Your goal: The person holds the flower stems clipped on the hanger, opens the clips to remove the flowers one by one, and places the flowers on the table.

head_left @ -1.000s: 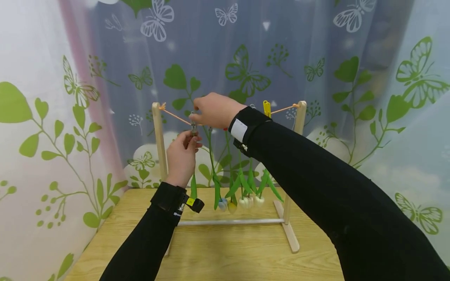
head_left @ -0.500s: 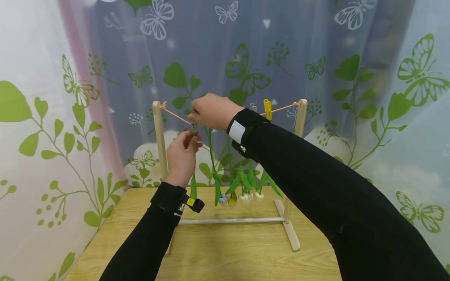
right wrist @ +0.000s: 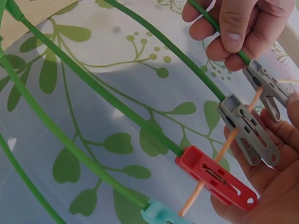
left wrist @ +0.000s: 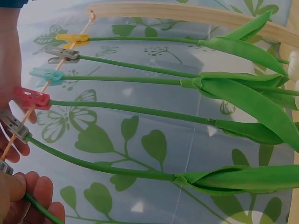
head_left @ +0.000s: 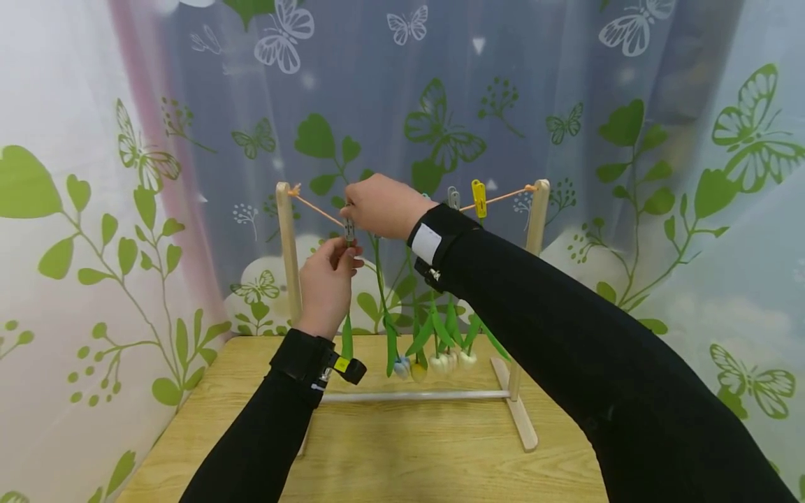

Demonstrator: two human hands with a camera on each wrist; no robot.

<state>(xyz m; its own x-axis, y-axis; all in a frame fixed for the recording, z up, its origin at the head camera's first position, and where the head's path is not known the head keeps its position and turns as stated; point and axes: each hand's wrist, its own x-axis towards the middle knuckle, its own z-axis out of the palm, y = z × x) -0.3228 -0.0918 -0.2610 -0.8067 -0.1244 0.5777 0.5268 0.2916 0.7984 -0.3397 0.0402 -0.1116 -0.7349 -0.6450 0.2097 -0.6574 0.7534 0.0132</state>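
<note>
My left hand (head_left: 325, 283) pinches the green stem (right wrist: 205, 14) of an artificial flower between thumb and fingers, just below a grey clothespin (right wrist: 266, 84). That clothespin sits where the stem end meets the orange cord (right wrist: 229, 142). From above, my right hand (head_left: 390, 207) pinches the clothespin's handle end. Beside it along the cord, a second grey clothespin (left wrist: 15, 126), a red clothespin (left wrist: 32, 98), a light blue clothespin (left wrist: 46, 74) and others each hold a stem. The held flower's bloom is hidden behind my left wrist in the head view.
Upside-down tulips hang in a row, among them a blue tulip (head_left: 401, 367) and a yellow tulip (head_left: 418, 372). The cord spans two wooden posts (head_left: 536, 220) joined low by a white rod (head_left: 415, 397). The frame stands on a wood-grain table (head_left: 402, 454) before a patterned curtain (head_left: 207, 126).
My right hand has come down slightly at the clothespin, and more of the grey and yellow clothespins shows behind its wrist. My left hand keeps its pinch on the stem, almost still.
</note>
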